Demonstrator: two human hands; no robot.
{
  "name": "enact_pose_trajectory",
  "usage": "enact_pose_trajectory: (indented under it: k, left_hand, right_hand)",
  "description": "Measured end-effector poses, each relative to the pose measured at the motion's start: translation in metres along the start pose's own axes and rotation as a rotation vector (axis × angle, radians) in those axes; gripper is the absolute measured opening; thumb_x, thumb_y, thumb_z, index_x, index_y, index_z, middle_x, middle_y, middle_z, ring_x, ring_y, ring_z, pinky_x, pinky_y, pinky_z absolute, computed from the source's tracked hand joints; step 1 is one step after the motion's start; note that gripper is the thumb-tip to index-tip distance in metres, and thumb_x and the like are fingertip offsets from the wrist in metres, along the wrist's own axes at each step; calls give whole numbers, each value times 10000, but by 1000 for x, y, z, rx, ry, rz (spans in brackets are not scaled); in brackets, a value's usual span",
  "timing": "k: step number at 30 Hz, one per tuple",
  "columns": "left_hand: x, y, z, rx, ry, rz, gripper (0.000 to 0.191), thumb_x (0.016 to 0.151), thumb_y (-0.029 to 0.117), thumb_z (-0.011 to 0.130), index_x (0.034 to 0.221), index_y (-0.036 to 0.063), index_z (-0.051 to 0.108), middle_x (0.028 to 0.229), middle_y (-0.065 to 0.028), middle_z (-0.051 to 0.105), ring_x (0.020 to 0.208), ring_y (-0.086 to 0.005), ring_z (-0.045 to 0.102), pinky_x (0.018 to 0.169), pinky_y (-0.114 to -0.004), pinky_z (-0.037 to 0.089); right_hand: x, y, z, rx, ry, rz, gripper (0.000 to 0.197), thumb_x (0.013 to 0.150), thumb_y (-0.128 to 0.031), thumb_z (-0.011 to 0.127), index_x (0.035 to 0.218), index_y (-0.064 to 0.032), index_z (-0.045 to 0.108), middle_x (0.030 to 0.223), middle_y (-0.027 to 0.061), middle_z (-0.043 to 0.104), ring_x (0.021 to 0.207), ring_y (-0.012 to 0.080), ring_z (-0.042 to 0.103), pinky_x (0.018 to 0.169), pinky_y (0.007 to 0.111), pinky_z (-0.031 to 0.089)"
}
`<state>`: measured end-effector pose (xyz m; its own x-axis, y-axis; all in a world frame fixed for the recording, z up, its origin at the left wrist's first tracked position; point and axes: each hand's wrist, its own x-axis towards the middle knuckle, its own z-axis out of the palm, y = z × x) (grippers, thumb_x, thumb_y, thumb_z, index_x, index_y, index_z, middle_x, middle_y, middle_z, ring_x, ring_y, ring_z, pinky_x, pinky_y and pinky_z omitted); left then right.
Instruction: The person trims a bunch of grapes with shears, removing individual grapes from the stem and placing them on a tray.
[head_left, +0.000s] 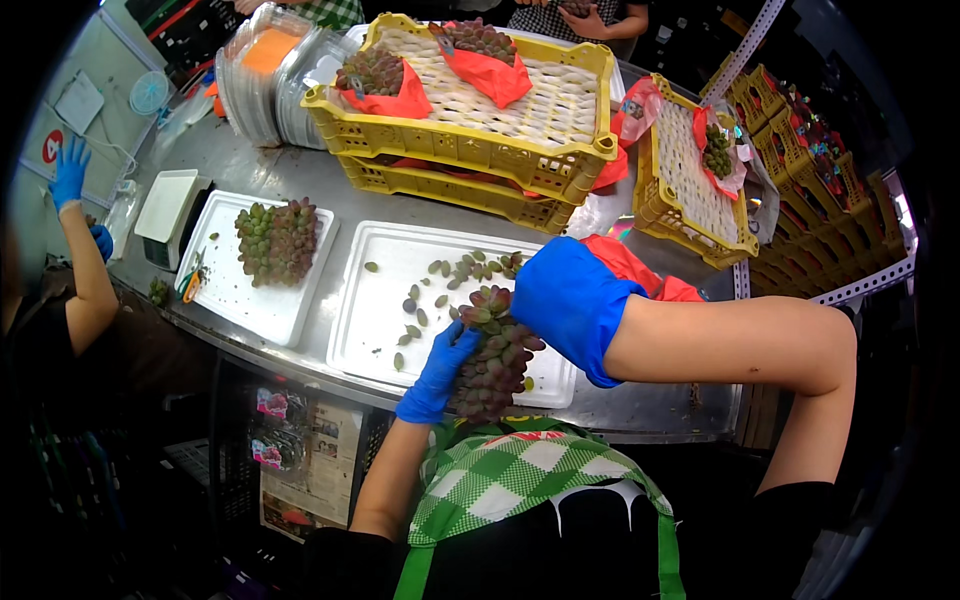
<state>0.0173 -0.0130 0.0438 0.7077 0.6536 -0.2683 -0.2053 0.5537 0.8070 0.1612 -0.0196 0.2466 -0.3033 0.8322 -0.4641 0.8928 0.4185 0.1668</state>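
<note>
A large bunch of reddish-green grapes (491, 367) is held over the near edge of a white foam tray (367, 300), close to my green checked apron (517, 469). My left hand (441, 371), in a blue glove, grips the bunch from its left side. At the upper right of the bunch is my right hand (574, 307), also blue-gloved; its fingers are hidden behind the back of the hand, so whether it holds anything does not show. Several loose grapes (421, 318) lie scattered on the tray.
Left, another foam tray (217, 300) carries a grape bunch (279, 240) and scissors (193, 283), beside a scale (171, 214). Yellow crates (480, 161) stand stacked behind, with another crate (690, 199) at right. Clear plastic containers (255, 90) stand back left. A co-worker's gloved hand (70, 172) is raised.
</note>
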Motion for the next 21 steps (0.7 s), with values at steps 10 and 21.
enact_pose_trajectory:
  k: [10,21]
  left_hand:
    - [-1,1,2,-99,-75,-42,442,854,246,471,1188,-17,350,1109,-121,485,964,-173,524,834,-287,440]
    - [1,4,9,-117,-91,-55,452,849,241,471,1196,-21,349,1119,-120,483,964,-176,524,832,-281,435]
  right_hand:
    - [2,0,6,-63,-1,-82,143,641,-244,604,659,-103,624,579,76,567,554,230,573,481,320,422]
    - [0,12,21,-94,101,-185,80,641,-152,568,675,-110,627,600,73,573,590,241,586,499,326,439]
